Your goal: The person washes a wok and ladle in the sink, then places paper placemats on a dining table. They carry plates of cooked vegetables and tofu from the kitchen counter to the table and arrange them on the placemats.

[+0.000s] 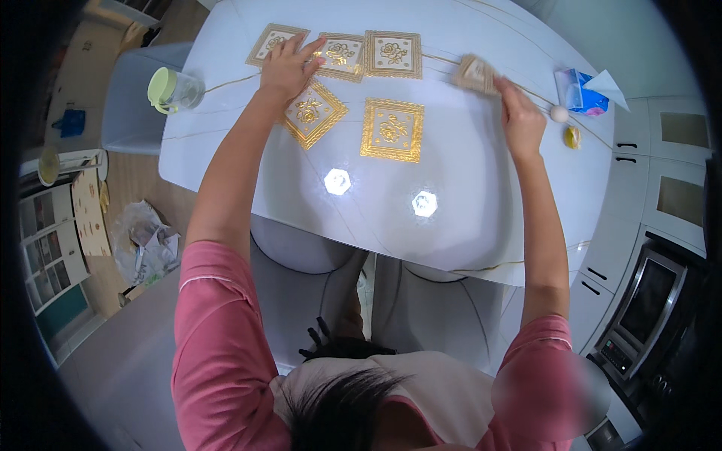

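On a white marbled table (462,237) lie several square gold coasters with rose patterns. My left hand (286,69) spreads its fingers over the top-left coaster (271,44) and the left edge of the coaster beside it (342,55); whether it grips either cannot be told. A third coaster (393,53) lies at the right end of that row. Below are a tilted coaster (310,113), nearest my left forearm, and a straighter one (392,131). At the right, my right hand (520,121) holds a motion-blurred square coaster (475,74) by its right edge.
A lidded clear jug (189,91) stands at the table's left end. Toward the right are a tissue pack (584,93), a small pale ball (559,114) and a small yellow item (572,137). A grey chair (132,101) stands beyond the left edge.
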Demonstrator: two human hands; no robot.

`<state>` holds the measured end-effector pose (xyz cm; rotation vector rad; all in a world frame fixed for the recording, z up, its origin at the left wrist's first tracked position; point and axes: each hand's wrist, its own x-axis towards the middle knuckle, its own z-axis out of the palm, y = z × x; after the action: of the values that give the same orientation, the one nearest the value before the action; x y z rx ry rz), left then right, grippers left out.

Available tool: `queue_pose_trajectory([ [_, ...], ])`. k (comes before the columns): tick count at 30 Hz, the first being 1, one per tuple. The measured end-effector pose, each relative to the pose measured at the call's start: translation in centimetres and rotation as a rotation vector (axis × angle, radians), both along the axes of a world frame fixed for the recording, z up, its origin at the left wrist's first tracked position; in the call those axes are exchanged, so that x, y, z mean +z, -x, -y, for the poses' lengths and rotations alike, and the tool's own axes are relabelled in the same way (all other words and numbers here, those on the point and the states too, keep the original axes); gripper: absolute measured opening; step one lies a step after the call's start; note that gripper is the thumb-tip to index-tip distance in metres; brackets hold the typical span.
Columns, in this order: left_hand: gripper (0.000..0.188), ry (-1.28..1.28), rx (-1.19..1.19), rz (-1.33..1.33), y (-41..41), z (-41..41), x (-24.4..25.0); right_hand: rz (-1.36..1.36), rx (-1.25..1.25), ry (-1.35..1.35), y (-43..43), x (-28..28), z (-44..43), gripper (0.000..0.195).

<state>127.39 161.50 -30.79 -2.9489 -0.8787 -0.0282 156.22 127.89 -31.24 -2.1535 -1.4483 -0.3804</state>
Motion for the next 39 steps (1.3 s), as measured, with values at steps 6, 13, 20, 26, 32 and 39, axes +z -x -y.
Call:
queue_pose_trajectory([
  [6, 0.049, 0.060, -0.166, 0.078, -3.8, 3.7, -0.6, -0.001, -0.006, 0.191, 2.7, -3.9, 4.9, 0.032],
  [13, 0.050, 0.213, -0.328, 0.000, -10.1, 12.1, -2.8, -0.153, -0.237, 0.232, 2.5, -5.0, 7.9, 0.021],
  [20, 0.056, 0.245, -0.429, 0.071, -13.6, 17.3, -2.5, -0.124, -0.369, 0.422, 1.8, -4.6, 8.4, 0.014],
  [26, 0.061, 0.353, -0.590, 0.105, -15.3, 22.3, -3.2, -0.210, -0.121, 0.273, 0.2, -3.6, 9.3, 0.021],
  [32, 0.060, 0.307, -0.561, 0.065, -17.1, 23.3, -4.5, -0.273, -0.279, 0.238, -0.6, -4.5, 11.2, 0.027],
  [39, 0.055, 0.156, -0.507, 0.006, -20.5, 23.9, -4.6, -0.044, -0.549, 0.274, -2.4, -5.3, 20.0, 0.025],
])
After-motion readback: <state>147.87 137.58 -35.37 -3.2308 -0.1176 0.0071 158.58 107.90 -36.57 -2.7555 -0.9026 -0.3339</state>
